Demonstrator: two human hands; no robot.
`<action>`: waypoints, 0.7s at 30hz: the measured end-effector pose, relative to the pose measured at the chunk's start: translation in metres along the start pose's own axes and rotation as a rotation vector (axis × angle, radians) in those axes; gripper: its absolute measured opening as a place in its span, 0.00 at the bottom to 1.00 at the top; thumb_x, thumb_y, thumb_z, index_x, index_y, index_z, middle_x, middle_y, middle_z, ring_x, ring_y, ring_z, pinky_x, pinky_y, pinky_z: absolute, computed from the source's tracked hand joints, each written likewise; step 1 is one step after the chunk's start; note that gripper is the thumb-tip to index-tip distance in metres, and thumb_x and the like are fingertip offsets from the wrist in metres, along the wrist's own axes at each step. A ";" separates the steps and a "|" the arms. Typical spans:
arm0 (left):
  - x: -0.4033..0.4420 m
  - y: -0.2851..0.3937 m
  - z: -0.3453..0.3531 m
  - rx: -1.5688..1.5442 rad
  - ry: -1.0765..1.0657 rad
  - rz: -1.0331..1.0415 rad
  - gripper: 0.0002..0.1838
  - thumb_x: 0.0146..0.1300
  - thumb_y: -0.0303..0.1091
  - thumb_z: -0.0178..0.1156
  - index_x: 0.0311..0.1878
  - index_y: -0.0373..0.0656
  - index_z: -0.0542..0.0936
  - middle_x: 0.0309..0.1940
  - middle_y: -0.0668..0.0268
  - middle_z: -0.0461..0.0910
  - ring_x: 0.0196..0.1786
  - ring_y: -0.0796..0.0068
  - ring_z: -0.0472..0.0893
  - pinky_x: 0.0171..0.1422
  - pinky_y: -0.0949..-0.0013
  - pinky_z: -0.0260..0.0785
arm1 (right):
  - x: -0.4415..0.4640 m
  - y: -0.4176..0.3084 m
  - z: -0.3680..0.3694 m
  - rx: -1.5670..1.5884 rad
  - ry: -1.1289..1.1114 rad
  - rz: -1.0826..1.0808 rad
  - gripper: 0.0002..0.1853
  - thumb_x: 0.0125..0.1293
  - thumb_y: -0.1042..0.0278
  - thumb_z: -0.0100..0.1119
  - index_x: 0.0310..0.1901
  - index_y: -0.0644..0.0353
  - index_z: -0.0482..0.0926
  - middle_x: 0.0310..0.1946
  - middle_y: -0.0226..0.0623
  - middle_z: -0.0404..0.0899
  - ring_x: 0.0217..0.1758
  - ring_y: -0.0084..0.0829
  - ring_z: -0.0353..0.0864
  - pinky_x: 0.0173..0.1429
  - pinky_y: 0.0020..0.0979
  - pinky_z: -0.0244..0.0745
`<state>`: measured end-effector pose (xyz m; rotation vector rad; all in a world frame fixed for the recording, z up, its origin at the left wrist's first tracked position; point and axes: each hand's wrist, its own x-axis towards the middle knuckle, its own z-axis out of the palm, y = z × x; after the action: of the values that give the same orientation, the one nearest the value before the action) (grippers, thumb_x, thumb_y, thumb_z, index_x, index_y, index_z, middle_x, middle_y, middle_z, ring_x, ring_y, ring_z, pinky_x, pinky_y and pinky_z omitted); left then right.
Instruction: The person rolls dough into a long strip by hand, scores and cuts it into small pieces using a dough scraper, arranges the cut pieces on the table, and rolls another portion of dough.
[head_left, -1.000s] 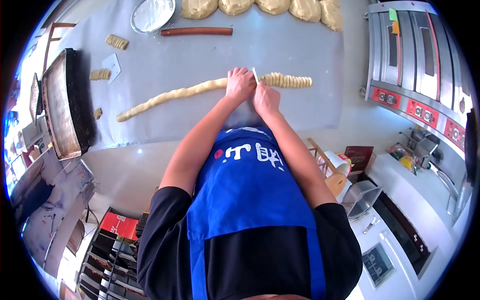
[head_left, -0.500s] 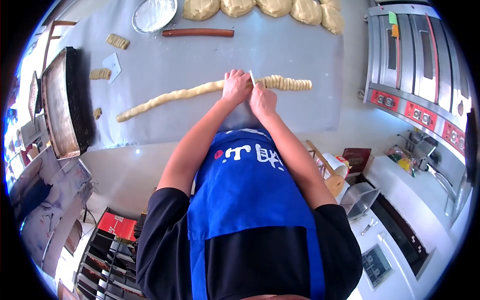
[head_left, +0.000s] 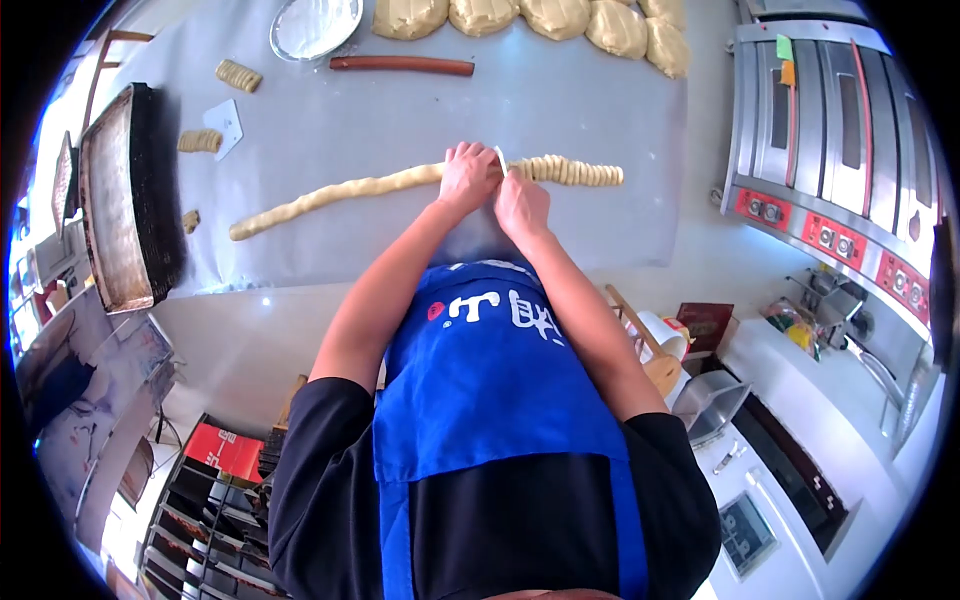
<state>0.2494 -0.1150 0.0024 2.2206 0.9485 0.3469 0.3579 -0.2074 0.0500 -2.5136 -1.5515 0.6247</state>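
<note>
A long dough rope lies across the grey work surface, smooth on its left part. To the right of my hands it is cut into thin slices that still sit in a row. My left hand is closed over the rope, its fingers bent against the dough beside the cut. In my right hand is a thin white dough scraper, gripped and standing on edge across the rope. The scraper's lower part is hidden by my hands.
Several large dough lumps, a bowl of white powder and a brown rolling pin are at the far side. Small sliced dough pieces, a flat scraper and a dark baking tray are leftward. Ovens stand right.
Both hands and the scraper have shifted very slightly left along the rope. The whole view has moved a little; the dough otherwise looks the same.
</note>
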 end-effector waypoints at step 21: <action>-0.010 -0.015 -0.022 0.009 -0.007 0.015 0.15 0.56 0.37 0.69 0.46 0.47 0.84 0.47 0.61 0.82 0.56 0.53 0.77 0.63 0.51 0.67 | -0.008 -0.019 -0.028 0.004 -0.045 0.021 0.12 0.76 0.63 0.55 0.41 0.64 0.81 0.30 0.53 0.88 0.35 0.55 0.90 0.42 0.52 0.84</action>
<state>0.2242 -0.1036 0.0082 2.2368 0.9322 0.3424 0.3504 -0.2027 0.0837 -2.5331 -1.5397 0.6912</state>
